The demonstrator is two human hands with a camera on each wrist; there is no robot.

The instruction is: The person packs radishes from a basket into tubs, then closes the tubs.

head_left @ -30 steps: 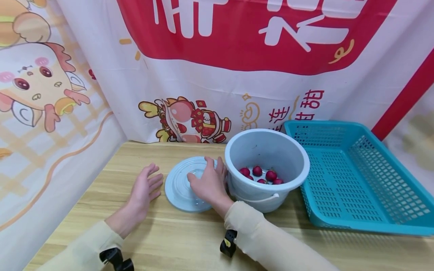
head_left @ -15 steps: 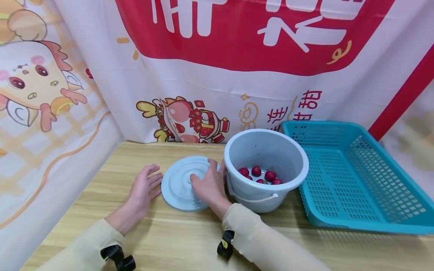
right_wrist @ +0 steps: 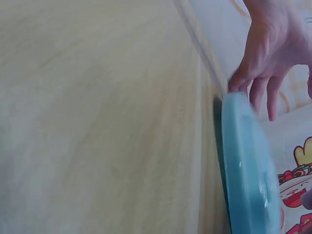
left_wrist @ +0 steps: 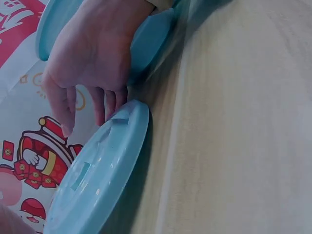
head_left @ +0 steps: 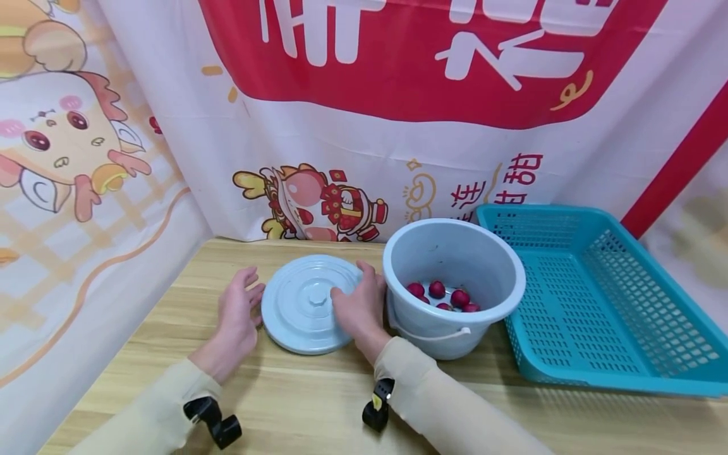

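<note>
In the head view a round pale blue lid (head_left: 309, 278) with a small centre knob lies flat between both hands, close over the wooden table. My left hand (head_left: 236, 316) is at its left edge, fingertips right at the rim and thumb raised away. At the opposite edge, beside the bucket, is my right hand (head_left: 364, 309), its thumb above the lid and its other fingers partly hidden. The left wrist view shows the right fingers (left_wrist: 98, 105) reaching down to the rim of the lid (left_wrist: 105, 170). From the right wrist the left fingers (right_wrist: 258, 92) meet the other rim.
A pale blue bucket (head_left: 438, 328) with a white handle stands right of the lid; several dark red round fruits or radishes (head_left: 436, 289) lie at its bottom. Farther right is a teal perforated basket (head_left: 586, 376). A printed cloth (head_left: 318, 133) hangs behind the table (head_left: 307, 404).
The lid has shifted left, away from the bucket, to meet the left hand, and more of its surface shows. The right hand has stayed at its right edge.
</note>
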